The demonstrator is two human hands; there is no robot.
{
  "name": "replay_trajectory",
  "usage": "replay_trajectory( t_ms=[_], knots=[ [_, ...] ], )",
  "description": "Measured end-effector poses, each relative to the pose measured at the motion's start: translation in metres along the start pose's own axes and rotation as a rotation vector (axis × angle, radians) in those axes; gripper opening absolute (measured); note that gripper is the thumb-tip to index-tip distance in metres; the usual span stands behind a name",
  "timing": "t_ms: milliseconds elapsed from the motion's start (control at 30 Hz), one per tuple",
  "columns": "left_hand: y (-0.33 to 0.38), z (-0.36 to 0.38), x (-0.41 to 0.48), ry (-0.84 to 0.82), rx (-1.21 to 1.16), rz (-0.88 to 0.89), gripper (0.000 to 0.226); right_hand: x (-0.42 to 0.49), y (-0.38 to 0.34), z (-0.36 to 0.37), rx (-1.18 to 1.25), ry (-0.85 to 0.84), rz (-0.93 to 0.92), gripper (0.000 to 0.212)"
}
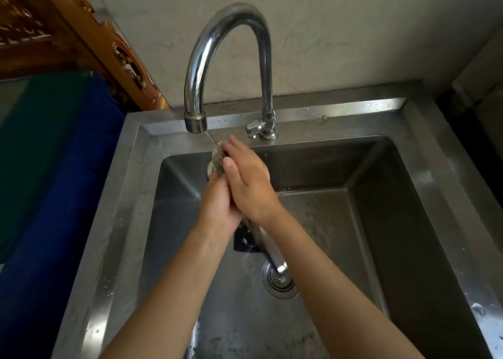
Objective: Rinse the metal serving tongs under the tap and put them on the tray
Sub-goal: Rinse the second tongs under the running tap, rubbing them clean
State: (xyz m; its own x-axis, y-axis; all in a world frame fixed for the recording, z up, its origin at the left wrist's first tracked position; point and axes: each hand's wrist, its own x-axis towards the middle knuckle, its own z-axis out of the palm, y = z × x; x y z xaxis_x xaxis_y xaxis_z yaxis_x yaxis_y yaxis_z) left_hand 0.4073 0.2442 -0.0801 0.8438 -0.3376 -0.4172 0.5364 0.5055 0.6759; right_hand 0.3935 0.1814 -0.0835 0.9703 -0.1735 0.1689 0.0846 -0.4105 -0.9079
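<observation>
Both hands hold the metal serving tongs over the steel sink, under the curved tap. A thin stream of water falls from the spout onto the tongs' head, which sticks out above the hands. My left hand grips the tongs from below and the left. Laid over the tongs from the right, my right hand has its fingers fairly straight and pressed against the head. The tongs' handle end runs down toward the drain. No tray is in view.
The drain strainer sits in the wet basin floor, with a dark patch just above it. The tap valve stands on the back rim. A blue and green cloth and carved wooden furniture lie to the left.
</observation>
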Motion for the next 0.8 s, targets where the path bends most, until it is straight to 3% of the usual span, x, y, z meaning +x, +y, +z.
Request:
replay_trajectory(
  t_ms=[67, 133, 233, 333, 467, 600, 733, 800],
  knots=[
    [-0.001, 0.008, -0.004, 0.012, 0.012, 0.04, 0.045, 0.009, 0.002, 0.007, -0.153, -0.096, 0.104, 0.044],
    [0.001, 0.012, -0.003, 0.022, 0.065, 0.097, 0.049, 0.014, 0.001, 0.012, -0.091, -0.104, 0.158, 0.046],
    [0.008, 0.005, 0.003, -0.079, -0.113, 0.017, 0.056, 0.015, -0.008, 0.025, -0.018, -0.071, 0.191, 0.051],
    [0.015, -0.007, 0.003, -0.112, -0.063, 0.007, 0.064, 0.01, -0.011, 0.033, 0.002, -0.04, 0.179, 0.051],
    [0.008, -0.006, -0.007, -0.09, 0.008, -0.018, 0.051, 0.02, -0.004, 0.017, 0.179, 0.018, 0.347, 0.049],
    [0.019, 0.001, -0.008, -0.073, -0.065, -0.004, 0.05, 0.007, -0.014, 0.028, 0.194, -0.045, 0.251, 0.051],
    [0.018, 0.0, -0.01, -0.055, 0.124, 0.028, 0.043, 0.022, -0.012, 0.019, 0.385, 0.046, 0.406, 0.051],
    [0.019, -0.004, -0.011, -0.055, 0.119, 0.015, 0.045, 0.022, -0.017, 0.022, 0.352, 0.044, 0.379, 0.05]
  ],
)
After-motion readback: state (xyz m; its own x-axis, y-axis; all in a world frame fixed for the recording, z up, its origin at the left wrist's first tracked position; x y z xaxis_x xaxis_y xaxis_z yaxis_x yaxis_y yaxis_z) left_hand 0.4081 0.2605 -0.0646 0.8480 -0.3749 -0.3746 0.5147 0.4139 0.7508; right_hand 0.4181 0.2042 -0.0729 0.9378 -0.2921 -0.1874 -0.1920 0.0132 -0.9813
